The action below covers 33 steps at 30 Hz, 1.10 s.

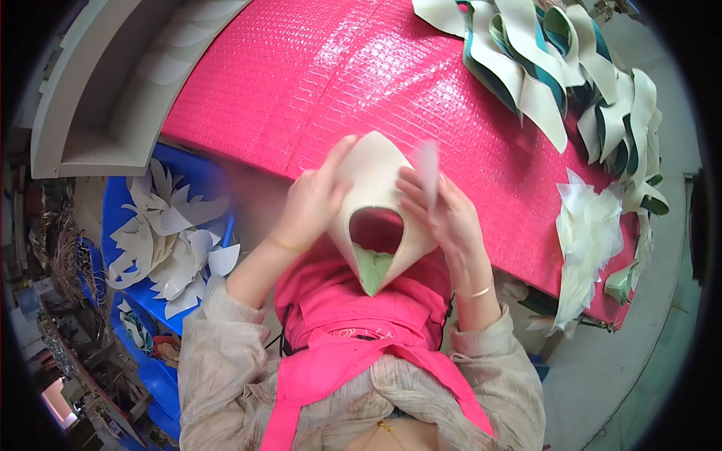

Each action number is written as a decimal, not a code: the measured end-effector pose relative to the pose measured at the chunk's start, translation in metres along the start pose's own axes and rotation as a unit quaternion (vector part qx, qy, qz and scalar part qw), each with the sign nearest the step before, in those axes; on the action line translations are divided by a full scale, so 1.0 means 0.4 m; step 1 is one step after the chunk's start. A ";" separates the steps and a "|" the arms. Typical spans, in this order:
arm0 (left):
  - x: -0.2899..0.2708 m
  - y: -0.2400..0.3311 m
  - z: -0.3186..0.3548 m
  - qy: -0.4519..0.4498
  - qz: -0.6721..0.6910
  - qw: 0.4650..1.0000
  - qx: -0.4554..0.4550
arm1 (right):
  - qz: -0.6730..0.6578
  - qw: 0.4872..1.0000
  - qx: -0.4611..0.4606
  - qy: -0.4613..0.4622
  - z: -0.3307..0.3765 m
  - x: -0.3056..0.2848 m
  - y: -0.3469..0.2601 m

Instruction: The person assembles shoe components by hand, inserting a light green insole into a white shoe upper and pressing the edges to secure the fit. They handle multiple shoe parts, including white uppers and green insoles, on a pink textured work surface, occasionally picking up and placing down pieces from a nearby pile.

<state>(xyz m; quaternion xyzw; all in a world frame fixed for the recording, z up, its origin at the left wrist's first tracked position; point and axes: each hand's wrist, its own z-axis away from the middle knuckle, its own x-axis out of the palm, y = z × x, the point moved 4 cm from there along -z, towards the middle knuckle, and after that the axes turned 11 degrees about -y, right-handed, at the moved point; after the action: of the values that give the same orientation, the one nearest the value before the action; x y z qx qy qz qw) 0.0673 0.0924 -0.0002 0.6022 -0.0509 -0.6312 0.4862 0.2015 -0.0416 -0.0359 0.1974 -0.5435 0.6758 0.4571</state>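
Observation:
In front of me is a cream shoe upper (376, 169) with a pale green lining. Its pointed end faces away, and the foot opening is toward me. My left hand (316, 203) is closed on the upper's left side, thumb on the outer face. My right hand (451, 214) is at its right side, fingers against the upper. A thin, whitish translucent piece (428, 169), smeared by motion, stands up between the fingers and thumb of that hand. Part of the upper's right side is hidden behind the right hand.
Pink plastic covers the table (301, 83). Several more cream uppers with teal linings (519, 68) lie along its right side, near a pile of thin whitish sheets (590, 244). At left, a blue bin (116, 199) holds curved white pieces (169, 225), below a pale open-fronted box (98, 98).

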 end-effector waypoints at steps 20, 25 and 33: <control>-0.014 -0.107 -0.048 -0.010 0.234 0.969 -0.078 | 0.597 0.782 -0.148 0.105 -0.110 0.060 -0.007; -0.016 -0.106 -0.060 0.004 0.235 0.969 -0.079 | 0.631 0.753 -0.154 0.106 -0.118 0.083 -0.017; -0.013 -0.093 -0.067 0.046 0.085 0.994 -0.051 | 0.628 0.752 -0.169 0.109 -0.126 0.073 -0.007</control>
<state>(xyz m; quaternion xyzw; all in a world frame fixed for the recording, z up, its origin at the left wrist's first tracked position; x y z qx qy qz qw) 0.0676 0.1294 -0.0279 0.5983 -0.0470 -0.5607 0.5705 0.2006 0.0165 -0.0289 -0.3440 -0.5971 0.7245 0.0122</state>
